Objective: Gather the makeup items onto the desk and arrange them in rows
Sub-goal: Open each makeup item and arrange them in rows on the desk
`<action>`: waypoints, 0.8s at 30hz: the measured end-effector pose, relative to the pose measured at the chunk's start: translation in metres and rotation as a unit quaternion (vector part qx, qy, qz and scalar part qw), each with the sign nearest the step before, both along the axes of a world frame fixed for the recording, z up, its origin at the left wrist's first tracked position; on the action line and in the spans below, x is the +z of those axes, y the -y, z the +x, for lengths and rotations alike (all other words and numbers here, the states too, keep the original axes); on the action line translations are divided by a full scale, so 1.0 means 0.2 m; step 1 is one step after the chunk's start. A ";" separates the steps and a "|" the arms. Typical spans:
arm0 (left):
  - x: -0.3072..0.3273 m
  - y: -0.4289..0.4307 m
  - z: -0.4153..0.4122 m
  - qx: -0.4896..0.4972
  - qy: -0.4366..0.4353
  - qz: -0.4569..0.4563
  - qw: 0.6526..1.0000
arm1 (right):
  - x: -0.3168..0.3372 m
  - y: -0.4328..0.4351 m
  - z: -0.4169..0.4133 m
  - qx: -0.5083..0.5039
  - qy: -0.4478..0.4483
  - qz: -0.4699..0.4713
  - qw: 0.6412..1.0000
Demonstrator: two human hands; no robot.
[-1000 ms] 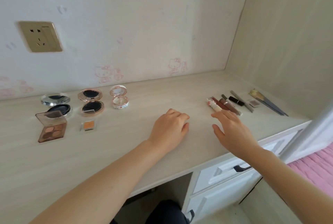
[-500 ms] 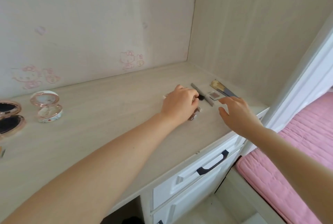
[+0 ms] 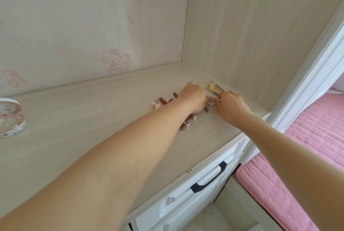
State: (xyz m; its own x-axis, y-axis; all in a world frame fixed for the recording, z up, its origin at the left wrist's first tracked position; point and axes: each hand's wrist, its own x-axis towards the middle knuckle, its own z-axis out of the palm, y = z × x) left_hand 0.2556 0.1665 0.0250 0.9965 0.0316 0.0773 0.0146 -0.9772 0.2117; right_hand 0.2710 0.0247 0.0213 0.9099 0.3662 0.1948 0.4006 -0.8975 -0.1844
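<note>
My left hand (image 3: 193, 98) lies knuckles-up over the row of sticks (image 3: 163, 101) near the right end of the desk (image 3: 96, 119). Its fingers are bent down among them, hidden under the palm, so I cannot tell whether I grip any or only rest on them. Tips of the sticks poke out on the far-left side of my hand, and their butt ends show on the near side, beside my wrist.

My right hand (image 3: 230, 106) is just beside the left, nearly touching it. Its fingers are curled over the handle of the brush (image 3: 214, 88), whose pale bristles point toward the back corner. Whether I actually pinch the handle I cannot tell. A small pan (image 3: 211, 102) lies flat on the desk in the gap between my two hands, close to my right thumb.

Far off at the left edge an open compact (image 3: 11, 119) stands on the desk. Below the desk edge is a drawer handle (image 3: 208, 180), and pink bedding (image 3: 297, 156) lies to the right.
</note>
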 end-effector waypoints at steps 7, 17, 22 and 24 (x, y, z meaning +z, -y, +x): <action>-0.03 0.01 0.03 0.002 0.026 -0.035 0.999 | -0.03 -0.03 0.01 -0.036 -0.025 0.024 0.999; 0.01 0.05 -0.03 -0.012 0.058 -0.102 0.993 | -0.01 0.00 -0.05 -0.097 -0.067 0.202 0.972; 0.09 0.07 -0.13 -0.011 0.110 -0.224 0.968 | 0.05 0.03 -0.14 -0.082 -0.037 0.297 0.951; 0.14 0.04 -0.21 -0.004 0.110 -0.276 0.955 | 0.09 0.04 -0.20 -0.063 -0.026 0.313 0.947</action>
State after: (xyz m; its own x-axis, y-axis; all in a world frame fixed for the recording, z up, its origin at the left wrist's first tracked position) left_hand 0.2140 0.1580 0.0531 0.9584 0.1200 0.2591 -0.0975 -0.7154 0.6919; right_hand 0.2315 0.0163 0.0392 0.9532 0.0822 0.2911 0.2734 -0.6458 -0.7129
